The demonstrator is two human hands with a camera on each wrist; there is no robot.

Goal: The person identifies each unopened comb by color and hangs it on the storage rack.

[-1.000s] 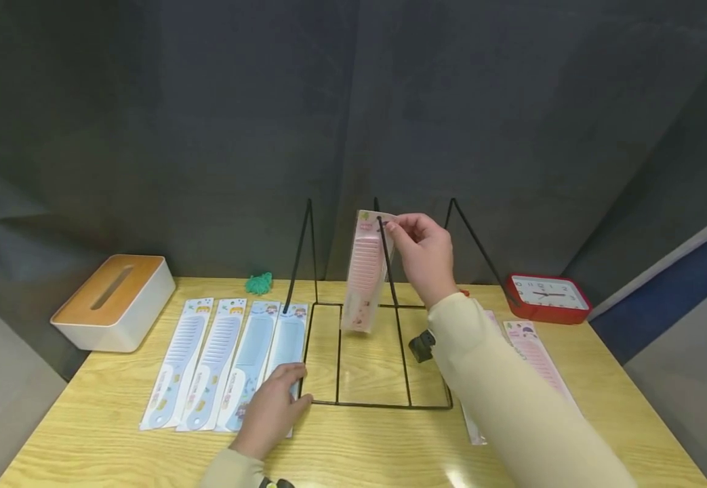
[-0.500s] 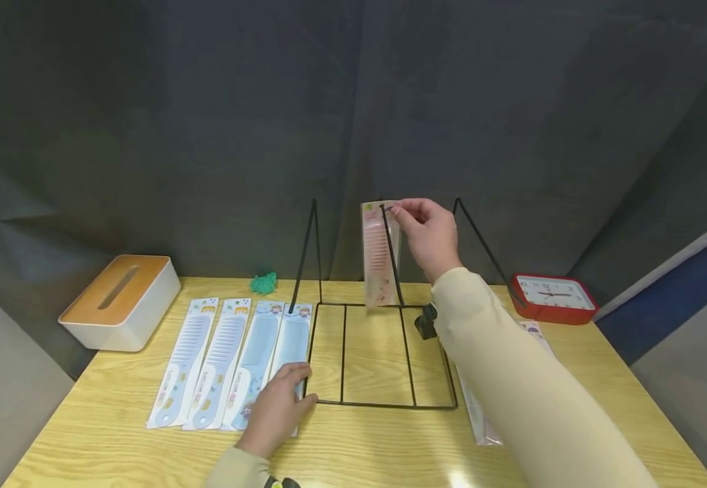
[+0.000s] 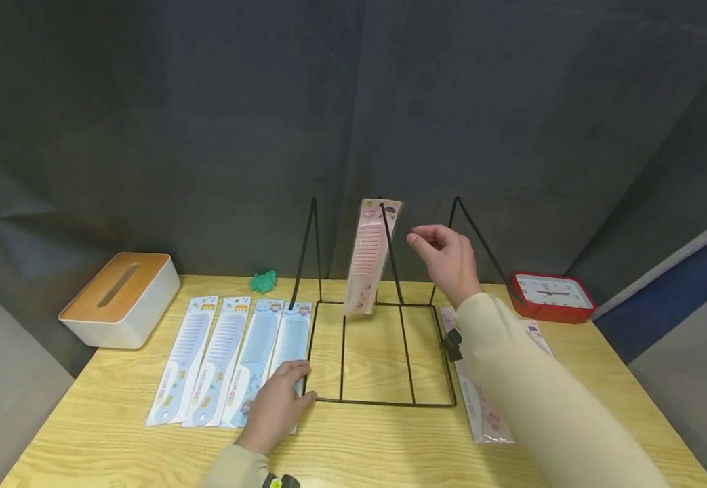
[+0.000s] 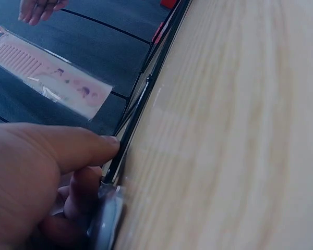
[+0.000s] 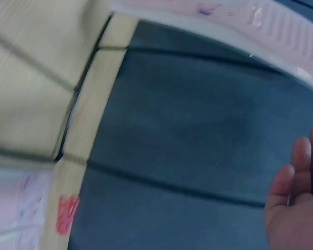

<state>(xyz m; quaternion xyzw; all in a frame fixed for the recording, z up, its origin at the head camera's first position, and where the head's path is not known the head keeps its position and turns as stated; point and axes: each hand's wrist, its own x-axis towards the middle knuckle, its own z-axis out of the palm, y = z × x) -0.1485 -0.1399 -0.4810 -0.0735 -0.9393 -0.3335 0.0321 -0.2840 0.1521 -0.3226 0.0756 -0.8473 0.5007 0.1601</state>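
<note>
A packaged pink comb [image 3: 365, 261] hangs by the hole in its card from the middle hook of a black wire rack [image 3: 407, 352]. My right hand [image 3: 451, 261] is just right of the comb, apart from it, fingers loosely bent and holding nothing; the right wrist view shows this hand [image 5: 300, 192] at the lower right. At the rack's left side, my left hand [image 3: 275, 407] grips the base wire. In the left wrist view, the thumb [image 4: 88, 148] lies against that wire with fingers bent beneath. This hand partly covers the rightmost packaged blue comb [image 3: 292, 335].
Several packaged blue combs [image 3: 190, 346] lie left of the rack. Packaged pink combs [image 3: 478, 407] lie to the right, partly under my right sleeve. Behind are a tissue box [image 3: 133, 308], a green tangled bundle [image 3: 263, 282] and a red clock [image 3: 554, 297]. Other rack hooks slant forward.
My right hand slid the pink comb up and back onto the middle hook, then let go and drew away right and down. The comb now hangs tilted. My left hand stayed at the rack.
</note>
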